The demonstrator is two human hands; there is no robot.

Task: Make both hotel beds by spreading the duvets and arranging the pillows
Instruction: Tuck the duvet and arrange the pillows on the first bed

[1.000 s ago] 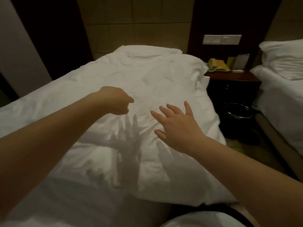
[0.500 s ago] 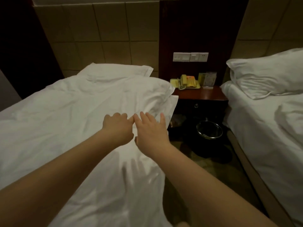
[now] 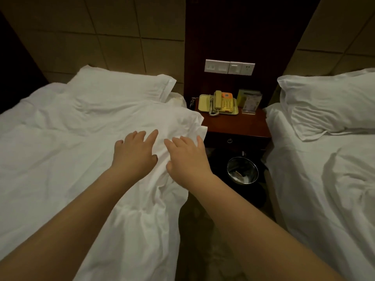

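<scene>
Smoothing the near duvet (image 3: 71, 159), which lies under left hand (image 3: 135, 154) and right hand (image 3: 187, 157); second duvet (image 3: 324, 199), well off past the right hand, sits rumpled, not done. Just beyond the fingertips lies the pillow (image 3: 121, 88). Left hand, curled half a second ago, now lies flat; right hand flat too, fingers spread, probably pressing the corner. Spreading here nearly finished.

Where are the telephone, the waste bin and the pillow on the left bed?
telephone (image 3: 220, 103), head view: on its keypad.
waste bin (image 3: 242, 158), head view: on its far metal rim.
pillow on the left bed (image 3: 121, 88), head view: middle of its top face.
</scene>
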